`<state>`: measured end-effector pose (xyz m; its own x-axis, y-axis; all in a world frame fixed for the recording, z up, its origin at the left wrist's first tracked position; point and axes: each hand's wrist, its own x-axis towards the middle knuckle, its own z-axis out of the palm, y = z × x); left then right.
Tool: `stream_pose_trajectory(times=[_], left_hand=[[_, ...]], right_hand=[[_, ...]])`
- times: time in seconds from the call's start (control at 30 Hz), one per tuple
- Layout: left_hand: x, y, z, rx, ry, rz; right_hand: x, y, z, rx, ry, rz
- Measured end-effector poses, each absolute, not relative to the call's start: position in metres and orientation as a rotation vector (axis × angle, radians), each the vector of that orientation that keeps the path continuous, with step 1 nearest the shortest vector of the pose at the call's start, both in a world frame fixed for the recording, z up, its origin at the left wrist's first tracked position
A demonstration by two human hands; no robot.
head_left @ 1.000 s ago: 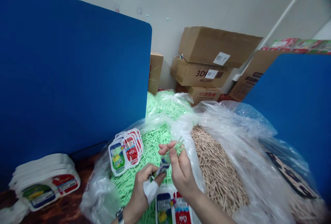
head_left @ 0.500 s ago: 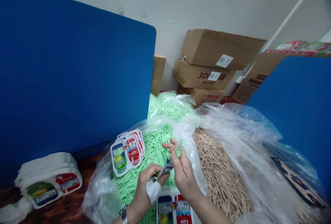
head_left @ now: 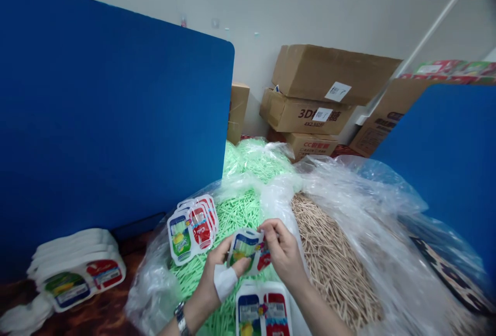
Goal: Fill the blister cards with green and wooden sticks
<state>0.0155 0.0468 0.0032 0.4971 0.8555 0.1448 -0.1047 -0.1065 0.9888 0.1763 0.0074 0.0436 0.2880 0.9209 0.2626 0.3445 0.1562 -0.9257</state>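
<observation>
My left hand [head_left: 218, 270], with a white bandage on the thumb, and my right hand [head_left: 284, 253] both pinch a small printed packet [head_left: 248, 249] with a green and a red half, held face up above a heap of green sticks [head_left: 232, 212]. The left hand grips its left edge, the right hand its upper right edge. A fan of similar filled packets [head_left: 191, 227] lies on the green sticks just left of my hands. Another packet pair [head_left: 263, 312] lies below my hands.
A heap of brown sticks [head_left: 333, 253] lies in clear plastic bags [head_left: 372, 207] to the right. A stack of white packets [head_left: 75, 269] sits at the lower left. Blue partitions [head_left: 108, 108] stand left and right. Cardboard boxes [head_left: 310, 93] are piled by the back wall.
My right hand held green sticks raised above the packet; now it has come down onto the packet, which is turned face up between both hands.
</observation>
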Motion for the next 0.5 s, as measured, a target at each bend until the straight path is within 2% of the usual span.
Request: stream_pose_trajectory(times=[0.13,0.33,0.5], left_hand=[[0.022,0.043,-0.001,1.342,0.740,1.029],[-0.006,0.058,-0.004,1.371,0.970,1.068],[-0.054,0.103,-0.018,1.681,1.352,1.119]], right_hand=[[0.163,0.006,0.042,-1.439,-1.312,0.512],[0.182,-0.007,0.039,-1.409,-1.505,0.655],[0.209,-0.036,0.015,-1.928,-2.154,0.605]])
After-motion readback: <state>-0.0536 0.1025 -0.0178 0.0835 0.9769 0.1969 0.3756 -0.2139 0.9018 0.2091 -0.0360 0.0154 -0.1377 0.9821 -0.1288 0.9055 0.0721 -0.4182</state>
